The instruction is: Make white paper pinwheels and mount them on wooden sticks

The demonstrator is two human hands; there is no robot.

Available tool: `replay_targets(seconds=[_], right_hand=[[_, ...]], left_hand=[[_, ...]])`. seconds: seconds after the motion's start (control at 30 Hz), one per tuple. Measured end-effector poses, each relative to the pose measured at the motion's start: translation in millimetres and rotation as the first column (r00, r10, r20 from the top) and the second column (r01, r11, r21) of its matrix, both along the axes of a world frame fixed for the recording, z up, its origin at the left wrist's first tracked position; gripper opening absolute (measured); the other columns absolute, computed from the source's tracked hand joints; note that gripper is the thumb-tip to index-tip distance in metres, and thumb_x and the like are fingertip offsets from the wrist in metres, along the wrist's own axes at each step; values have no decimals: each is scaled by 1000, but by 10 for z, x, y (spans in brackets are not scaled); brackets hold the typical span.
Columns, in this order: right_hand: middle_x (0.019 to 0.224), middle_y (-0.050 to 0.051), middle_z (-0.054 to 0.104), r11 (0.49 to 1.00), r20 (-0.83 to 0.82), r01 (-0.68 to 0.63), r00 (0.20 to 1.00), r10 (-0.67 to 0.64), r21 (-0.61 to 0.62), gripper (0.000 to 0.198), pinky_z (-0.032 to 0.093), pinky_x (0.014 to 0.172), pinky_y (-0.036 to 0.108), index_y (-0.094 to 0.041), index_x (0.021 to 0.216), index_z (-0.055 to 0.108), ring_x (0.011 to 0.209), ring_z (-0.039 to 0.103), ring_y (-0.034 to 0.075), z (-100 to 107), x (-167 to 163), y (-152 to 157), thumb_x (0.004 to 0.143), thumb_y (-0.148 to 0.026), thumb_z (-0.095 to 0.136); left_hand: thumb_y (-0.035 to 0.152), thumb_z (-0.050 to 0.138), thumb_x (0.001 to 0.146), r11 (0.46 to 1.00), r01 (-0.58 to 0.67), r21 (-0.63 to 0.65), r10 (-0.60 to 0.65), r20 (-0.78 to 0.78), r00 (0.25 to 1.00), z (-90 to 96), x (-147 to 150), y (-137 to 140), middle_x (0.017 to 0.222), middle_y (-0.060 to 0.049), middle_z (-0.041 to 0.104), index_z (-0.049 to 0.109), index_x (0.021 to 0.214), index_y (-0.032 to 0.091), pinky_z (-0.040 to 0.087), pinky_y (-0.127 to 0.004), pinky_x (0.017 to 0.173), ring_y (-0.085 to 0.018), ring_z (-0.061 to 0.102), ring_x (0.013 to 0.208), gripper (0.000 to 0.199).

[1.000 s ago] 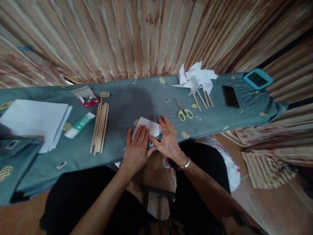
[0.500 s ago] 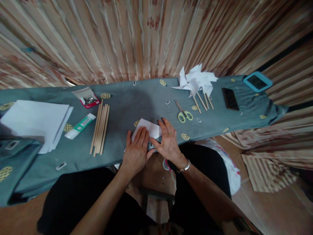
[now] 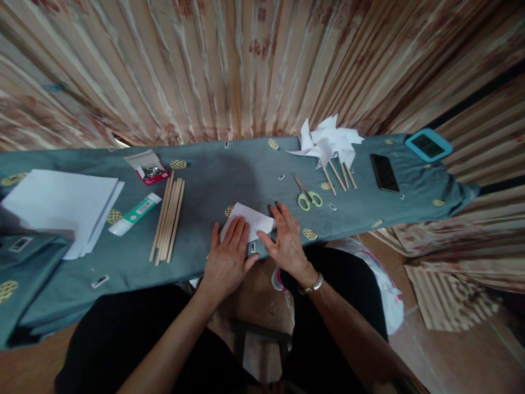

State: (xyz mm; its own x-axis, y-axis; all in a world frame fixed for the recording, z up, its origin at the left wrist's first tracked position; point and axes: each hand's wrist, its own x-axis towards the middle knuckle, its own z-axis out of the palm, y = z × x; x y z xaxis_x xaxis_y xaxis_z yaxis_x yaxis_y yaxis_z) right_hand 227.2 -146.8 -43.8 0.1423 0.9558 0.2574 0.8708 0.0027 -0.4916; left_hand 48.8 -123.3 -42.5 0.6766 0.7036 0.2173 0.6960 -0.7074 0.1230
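Note:
A white sheet of paper (image 3: 251,218), which looks folded, lies near the front edge of the cloth-covered table. My left hand (image 3: 229,251) rests flat over its left part, fingers stretched out and thumb apart. At the paper's right edge is my right hand (image 3: 287,238), its fingers extended and the thumb spread away from them, touching the edge. The near part of the sheet is hidden under my left hand. Scissors (image 3: 305,197) with green handles lie beyond my right hand. To the left, a bundle of wooden sticks (image 3: 168,219) lies side by side.
White paper pinwheels (image 3: 328,142) on sticks lie at the back right, near a dark phone (image 3: 384,172) and a blue-framed device (image 3: 429,144). On the left are a glue tube (image 3: 135,214), an open red box (image 3: 152,174) of small metal pieces and a paper stack (image 3: 61,202).
My right hand has shifted slightly right along the paper's edge, and a little more of the sheet shows. My left hand stays pressed on it. The camera view has tilted slightly.

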Motion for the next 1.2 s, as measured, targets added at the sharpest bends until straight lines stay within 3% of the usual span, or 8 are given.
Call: replay_targets(seconds=[0.67,0.73,0.9,1.2], right_hand=[[144,20,52,999,-54,10,998,-7,45,47,39,112,54,-12,138,52,139,44,30,-53,292,-25,98,-35,46],[145,20,52,999,-47,6,999,-4,41,46,39,112,54,-13,138,52,139,44,30,-54,293,-28,98,-36,45],[145,19,52,999,-47,11,999,-10,31,46,39,111,55,-13,137,53,138,44,31,-63,295,-27,99,-37,44],[144,21,52,999,-49,-8,999,10,45,48,40,109,56,-10,135,54,136,44,33,-117,324,-9,98,-39,43]], left_hand=[[48,45,98,1000,-6,-16,6,-10,1000,-6,-12,-1,152,-24,43,44,144,1,27,-64,115,-37,39,142,66],[48,47,97,1000,-8,-23,8,-8,1000,-1,-15,-3,152,-24,43,44,145,4,27,-64,115,-37,39,143,65],[45,55,94,1000,10,-21,-11,-7,1000,10,-24,-7,154,-22,41,49,145,26,29,-65,112,-36,38,144,54],[43,58,93,999,5,-41,-7,-49,999,41,-71,-44,155,-21,40,46,146,23,28,-64,114,-35,36,145,58]])
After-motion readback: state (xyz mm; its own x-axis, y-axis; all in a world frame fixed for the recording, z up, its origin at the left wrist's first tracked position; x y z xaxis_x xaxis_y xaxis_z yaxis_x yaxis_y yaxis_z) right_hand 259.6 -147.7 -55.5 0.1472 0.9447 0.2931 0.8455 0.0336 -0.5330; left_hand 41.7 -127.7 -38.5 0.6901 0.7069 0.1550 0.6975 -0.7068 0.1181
